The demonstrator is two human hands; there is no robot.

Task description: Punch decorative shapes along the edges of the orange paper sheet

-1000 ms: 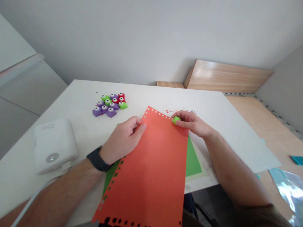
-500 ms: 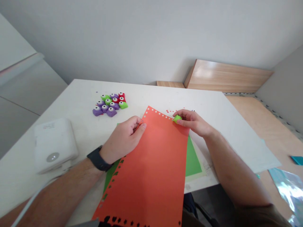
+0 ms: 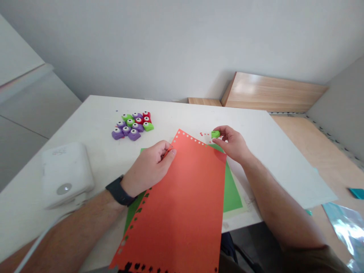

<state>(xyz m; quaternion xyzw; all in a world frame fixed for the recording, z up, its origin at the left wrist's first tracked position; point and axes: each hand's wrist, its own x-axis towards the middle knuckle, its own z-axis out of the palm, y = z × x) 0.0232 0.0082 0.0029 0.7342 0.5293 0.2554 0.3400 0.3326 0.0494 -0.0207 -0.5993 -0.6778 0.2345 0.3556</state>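
Observation:
My left hand (image 3: 153,162) pinches the left edge of an orange paper sheet (image 3: 187,197), thumb on top. Small shaped holes run along the sheet's far, left and near edges. Between thumb and fingers of my right hand (image 3: 231,143) is a small green craft punch (image 3: 215,134), held just beyond the sheet's far edge and apart from it. Under the orange sheet lies green paper (image 3: 231,191), partly covered. Tiny red cut-outs (image 3: 201,134) are scattered on the table by the punch.
Several purple, green and red craft punches (image 3: 134,134) stand grouped at the back left of the white table (image 3: 176,113). A white box-shaped device (image 3: 66,170) with a cable is at the left. Wooden boards (image 3: 273,91) rest behind the table.
My right hand has drawn the green punch off the orange sheet's far edge, moving it slightly away and turning it. My left hand keeps its grip on the sheet.

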